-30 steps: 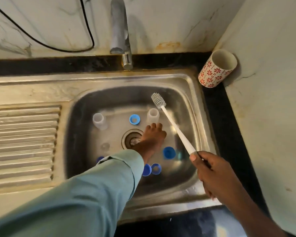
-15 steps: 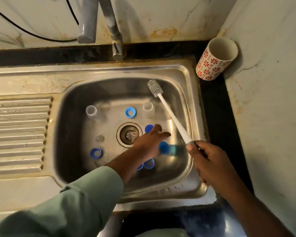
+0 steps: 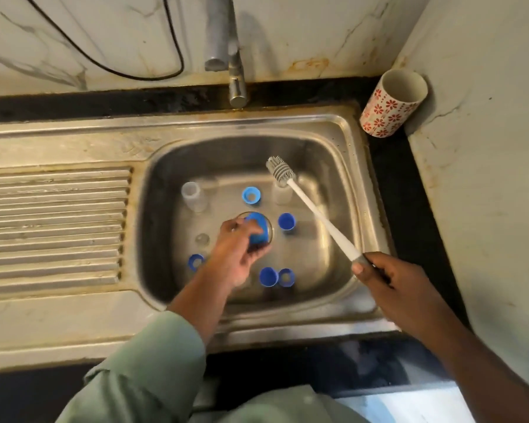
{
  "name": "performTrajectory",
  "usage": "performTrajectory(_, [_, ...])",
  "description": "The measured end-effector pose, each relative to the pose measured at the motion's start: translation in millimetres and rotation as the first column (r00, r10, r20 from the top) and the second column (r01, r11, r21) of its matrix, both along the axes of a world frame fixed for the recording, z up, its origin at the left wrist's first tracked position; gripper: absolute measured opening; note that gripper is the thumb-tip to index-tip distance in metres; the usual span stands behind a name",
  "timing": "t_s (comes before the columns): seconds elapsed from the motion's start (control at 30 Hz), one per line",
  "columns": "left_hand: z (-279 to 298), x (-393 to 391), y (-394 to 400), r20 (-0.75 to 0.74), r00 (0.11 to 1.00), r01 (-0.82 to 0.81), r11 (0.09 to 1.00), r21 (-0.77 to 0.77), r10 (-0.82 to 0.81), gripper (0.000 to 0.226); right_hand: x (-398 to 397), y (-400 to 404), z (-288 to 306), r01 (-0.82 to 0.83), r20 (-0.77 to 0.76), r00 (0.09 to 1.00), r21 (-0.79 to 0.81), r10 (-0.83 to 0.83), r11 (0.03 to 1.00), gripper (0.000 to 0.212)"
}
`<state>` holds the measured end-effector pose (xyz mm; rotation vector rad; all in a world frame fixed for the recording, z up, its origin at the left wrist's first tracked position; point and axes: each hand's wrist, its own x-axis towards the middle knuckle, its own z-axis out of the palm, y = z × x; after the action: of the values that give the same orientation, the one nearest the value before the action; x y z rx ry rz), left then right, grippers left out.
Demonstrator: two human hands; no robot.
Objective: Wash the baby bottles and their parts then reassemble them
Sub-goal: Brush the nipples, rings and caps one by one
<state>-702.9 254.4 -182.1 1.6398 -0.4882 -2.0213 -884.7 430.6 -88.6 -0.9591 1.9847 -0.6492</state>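
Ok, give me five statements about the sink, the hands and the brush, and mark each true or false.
1. The right hand holds the bottle brush by its handle. True.
2. The left hand grips a blue cap over the drain. True.
3. Water is running from the tap. False: no stream shows.
4. The floral cup stands inside the basin. False: it stands on the counter, at the corner of the sink.
5. The brush head is inside a bottle. False: it is out in the open above the basin.
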Motion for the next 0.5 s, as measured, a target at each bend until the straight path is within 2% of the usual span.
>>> performTrajectory(0.07, [16.7,30.6,-15.7,-0.198,0.956,-0.187,0.970,0.155,0.216,0.019,6.1,9.6,3.4,-0.120,-0.094,0.988,0.002,0.120,0.993,0.029])
performTrajectory(0.1, [30.7,58.9,-23.8,-0.246,0.931,-0.239,0.959,0.150,0.270,0.014,21.3,7.3,5.1,-0.198,-0.153,0.968,0.005,0.197,0.980,0.036])
performTrajectory(0.2, [47.1,71.9,-29.9,-0.276,0.920,-0.255,0.959,0.120,0.279,0.010,21.1,12.9,8.4,-0.333,-0.323,0.879,0.112,0.352,0.936,0.059])
performTrajectory(0.27, [57.8,90.3,-33.6,-0.274,0.924,-0.254,0.963,0.085,0.268,0.015,33.8,7.9,12.0,-0.416,-0.451,0.795,0.080,0.405,0.906,0.070])
performTrajectory(0.33, [63.8,106.8,-38.1,-0.257,0.934,-0.243,0.968,0.057,0.250,0.012,50.2,-2.3,20.4,-0.478,-0.575,0.702,0.059,0.421,0.876,0.068])
performTrajectory(0.43, [67.6,118.2,-38.1,-0.233,0.949,-0.217,0.976,0.009,0.213,0.011,74.4,-22.9,33.9,-0.467,-0.657,0.581,0.214,0.480,0.858,0.057])
performTrajectory(0.47, [67.1,121.1,-38.4,-0.234,0.951,-0.210,0.978,-0.013,0.201,0.013,85.1,-29.1,37.4,-0.437,-0.652,0.562,0.288,0.509,0.852,0.048])
performTrajectory(0.5, [68.0,124.2,-39.4,-0.239,0.952,-0.203,0.979,-0.032,0.190,0.016,97.6,-34.1,39.8,-0.410,-0.622,0.595,0.310,0.509,0.858,0.039])
